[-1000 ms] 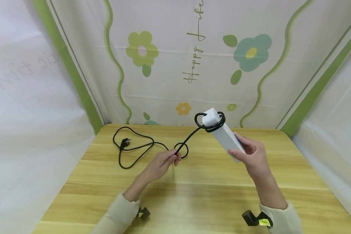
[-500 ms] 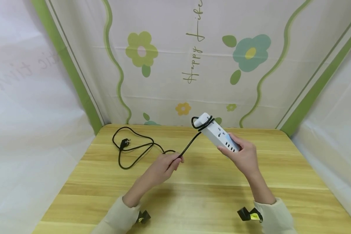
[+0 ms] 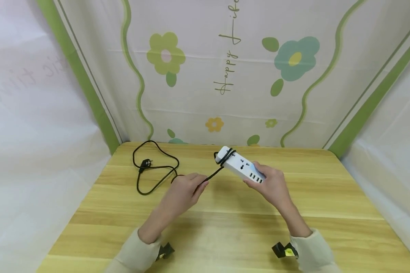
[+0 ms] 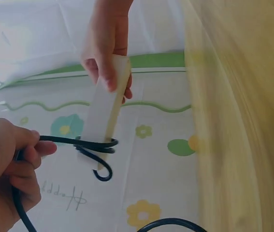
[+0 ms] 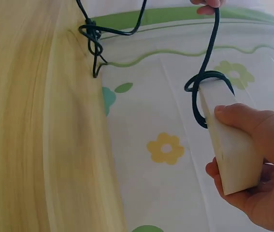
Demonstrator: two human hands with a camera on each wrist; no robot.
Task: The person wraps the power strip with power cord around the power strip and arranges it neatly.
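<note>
A white power strip is held up over the table by my right hand, thumb on one side and fingers on the other near the end with the USB ports. Its black cord is looped around the far end of the strip. My left hand pinches that cord a short way from the strip, and the stretch between is fairly straight. In the left wrist view the wound cord crosses the strip's underside. The rest of the cord lies on the table at the left, ending in a black plug.
A wooden table lies beneath both hands. White curtains with printed flowers stand behind its far edge and along both sides. A small black camera is strapped at each wrist.
The right hand has turned the strip so its socket face shows, and moved it left and nearer. The left hand has moved slightly left and down, still pinching the cord.
</note>
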